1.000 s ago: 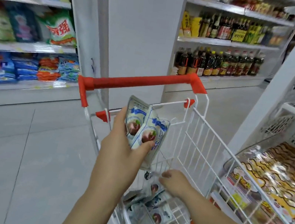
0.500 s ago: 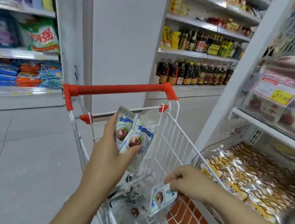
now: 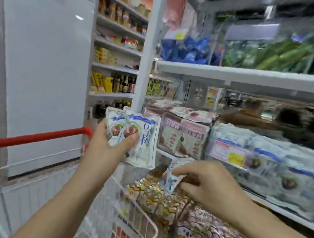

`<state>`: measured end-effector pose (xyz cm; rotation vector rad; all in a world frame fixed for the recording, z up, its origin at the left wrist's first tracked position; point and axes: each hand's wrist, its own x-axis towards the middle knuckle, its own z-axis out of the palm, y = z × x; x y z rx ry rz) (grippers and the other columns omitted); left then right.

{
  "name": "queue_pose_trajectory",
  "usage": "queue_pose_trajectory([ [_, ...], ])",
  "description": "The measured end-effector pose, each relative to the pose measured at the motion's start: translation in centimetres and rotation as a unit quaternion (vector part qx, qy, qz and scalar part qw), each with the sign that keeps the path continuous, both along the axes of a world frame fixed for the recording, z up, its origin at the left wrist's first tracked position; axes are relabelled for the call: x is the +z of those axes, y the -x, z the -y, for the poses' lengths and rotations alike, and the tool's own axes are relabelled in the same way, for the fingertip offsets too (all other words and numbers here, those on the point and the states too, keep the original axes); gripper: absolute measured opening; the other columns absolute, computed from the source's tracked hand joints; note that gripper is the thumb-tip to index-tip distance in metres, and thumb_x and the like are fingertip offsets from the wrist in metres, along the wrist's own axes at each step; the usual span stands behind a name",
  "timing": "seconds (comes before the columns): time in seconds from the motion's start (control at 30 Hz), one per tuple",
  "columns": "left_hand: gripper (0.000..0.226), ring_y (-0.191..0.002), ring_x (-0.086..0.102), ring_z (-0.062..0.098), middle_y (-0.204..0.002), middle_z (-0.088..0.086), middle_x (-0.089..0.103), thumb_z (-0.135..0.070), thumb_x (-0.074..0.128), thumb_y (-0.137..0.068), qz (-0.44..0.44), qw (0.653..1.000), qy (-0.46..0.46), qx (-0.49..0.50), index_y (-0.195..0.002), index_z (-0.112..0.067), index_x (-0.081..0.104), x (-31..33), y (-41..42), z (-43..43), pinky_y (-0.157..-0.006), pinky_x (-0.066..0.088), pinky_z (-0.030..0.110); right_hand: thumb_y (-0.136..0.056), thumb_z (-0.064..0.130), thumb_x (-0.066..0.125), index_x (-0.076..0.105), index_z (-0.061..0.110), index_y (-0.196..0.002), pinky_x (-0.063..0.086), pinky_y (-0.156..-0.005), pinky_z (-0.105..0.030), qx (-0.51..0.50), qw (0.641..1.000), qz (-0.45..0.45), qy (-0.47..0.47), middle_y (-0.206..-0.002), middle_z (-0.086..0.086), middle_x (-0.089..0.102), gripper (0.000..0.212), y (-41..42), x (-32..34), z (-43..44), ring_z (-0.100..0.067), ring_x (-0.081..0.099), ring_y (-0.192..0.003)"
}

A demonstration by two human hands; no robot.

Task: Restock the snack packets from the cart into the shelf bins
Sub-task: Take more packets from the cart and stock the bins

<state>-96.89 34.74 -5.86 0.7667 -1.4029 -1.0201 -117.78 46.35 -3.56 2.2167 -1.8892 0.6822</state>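
Left grip clenched around a fan of snack packets, white with blue print and a red fruit picture. At least two, exact count unclear. They are held upright, thumb across the front, above the cart and in front of the white shelf post.

Right grip pinches one more white-blue packet between thumb and fingertips. The packet hangs down, out past the cart's right rim and over the low bin of gold-patterned bags. It touches no bin. Both forearms reach forward over the cart.

The cart is white wire and its red handle sits at the far left end. The inside of the cart is mostly out of view.

On the middle shelf, the clear bin of pink-labelled packets sits just right of the post. Beside it, further right, is a bin of white-blue packets that look like the held ones, with a red-yellow price tag on its front. This side is blurred.

The shelf board above carries blue bags and green bags, smeared. Far aisle shelves hold dark bottles and yellow packs. A big white panel is on the left.
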Motion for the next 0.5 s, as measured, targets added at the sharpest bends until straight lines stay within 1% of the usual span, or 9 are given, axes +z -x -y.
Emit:
queue_pose_trajectory([
  [0.07, 0.061, -0.107, 0.071, 0.017, -0.117, -0.009, 0.073, -0.051, 0.085, -0.073, 0.015, 0.998, 0.002, -0.057, -0.126, -0.037, 0.058, 3.0, 2.6, -0.8, -0.094, 0.055, 0.047, -0.076, 0.017, 0.078, 0.078, 0.03, -0.105, 0.054, -0.081, -0.027, -0.016, 0.995, -0.013, 0.095, -0.099, 0.009, 0.077, 0.032, 2.0, 1.0, -1.4, -0.01, 0.07, -0.092],
  [0.13, 0.074, -0.11, 0.07, 0.024, -0.12, -0.006, 0.073, -0.06, 0.089, -0.061, 0.007, 0.995, -0.009, -0.103, -0.125, -0.037, 0.058, 5.4, 5.1, -1.0, -0.097, 0.052, 0.055, -0.068, 0.012, 0.082, 0.079, 0.029, -0.102, 0.05, -0.073, -0.024, -0.041, 0.985, -0.014, 0.17, -0.088, 0.007, 0.077, 0.037, 4.1, 2.3, -2.8, -0.013, 0.069, -0.082],
  [0.2, 0.064, -0.108, 0.071, 0.024, -0.117, -0.003, 0.074, -0.049, 0.088, -0.071, -0.005, 0.989, -0.018, -0.146, -0.125, -0.03, 0.059, 7.7, 7.6, -1.3, -0.096, 0.054, 0.053, -0.064, 0.008, 0.085, 0.08, 0.026, -0.1, 0.048, -0.067, -0.023, -0.071, 0.969, -0.022, 0.236, -0.081, 0.005, 0.076, 0.04, 6.2, 3.6, -4.1, -0.014, 0.068, -0.074],
  [0.27, 0.042, -0.1, 0.074, 0.024, -0.112, 0.002, 0.076, -0.026, 0.078, -0.087, -0.021, 0.982, -0.042, -0.183, -0.125, -0.02, 0.06, 9.5, 10.2, -1.1, -0.079, 0.06, 0.042, -0.069, 0.005, 0.085, 0.08, 0.024, -0.103, 0.057, -0.071, -0.029, -0.104, 0.954, -0.011, 0.28, -0.087, 0.002, 0.078, 0.04, 8.1, 4.9, -5.2, -0.018, 0.073, -0.078],
  [0.33, 0.038, -0.091, 0.076, 0.02, -0.107, 0.003, 0.077, -0.019, 0.075, -0.09, -0.003, 0.976, -0.075, -0.203, -0.125, -0.016, 0.061, 10.7, 12.8, -1.1, -0.064, 0.059, 0.033, -0.079, 0.009, 0.081, 0.077, 0.024, -0.112, 0.06, -0.082, -0.04, -0.152, 0.947, 0.023, 0.28, -0.099, 0.0, 0.078, 0.036, 10.4, 6.1, -5.8, -0.02, 0.074, -0.091],
  [0.37, 0.04, -0.09, 0.076, 0.02, -0.106, 0.002, 0.078, -0.021, 0.077, -0.087, 0.012, 0.973, -0.083, -0.215, -0.124, -0.016, 0.062, 11.1, 14.2, -1.0, -0.069, 0.059, 0.035, -0.083, 0.014, 0.078, 0.075, 0.025, -0.116, 0.058, -0.086, -0.041, -0.18, 0.946, 0.034, 0.267, -0.103, 0.001, 0.077, 0.035, 11.7, 6.6, -5.9, -0.02, 0.073, -0.096],
  [0.43, 0.05, -0.098, 0.074, 0.023, -0.106, 0.003, 0.078, -0.029, 0.082, -0.077, 0.047, 0.965, -0.089, -0.24, -0.122, -0.016, 0.065, 11.6, 17.0, -0.4, -0.092, 0.055, 0.045, -0.09, 0.024, 0.071, 0.068, 0.029, -0.127, 0.055, -0.089, -0.04, -0.246, 0.945, 0.031, 0.213, -0.11, 0.003, 0.076, 0.038, 14.5, 7.5, -5.5, -0.021, 0.069, -0.107],
  [0.47, 0.052, -0.099, 0.074, 0.024, -0.105, 0.004, 0.078, -0.031, 0.083, -0.076, 0.06, 0.963, -0.09, -0.246, -0.122, -0.016, 0.064, 11.9, 18.4, -0.3, -0.094, 0.054, 0.046, -0.092, 0.028, 0.067, 0.064, 0.031, -0.132, 0.053, -0.09, -0.041, -0.276, 0.945, 0.022, 0.175, -0.114, 0.003, 0.074, 0.041, 15.8, 8.2, -5.3, -0.023, 0.066, -0.111],
  [0.5, 0.047, -0.098, 0.074, 0.025, -0.104, 0.005, 0.078, -0.028, 0.081, -0.081, 0.065, 0.961, -0.091, -0.254, -0.122, -0.016, 0.062, 12.1, 19.9, 0.0, -0.089, 0.057, 0.043, -0.092, 0.028, 0.064, 0.06, 0.032, -0.135, 0.053, -0.092, -0.042, -0.302, 0.944, 0.014, 0.135, -0.118, 0.003, 0.073, 0.043, 17.1, 8.9, -4.9, -0.024, 0.064, -0.115],
])
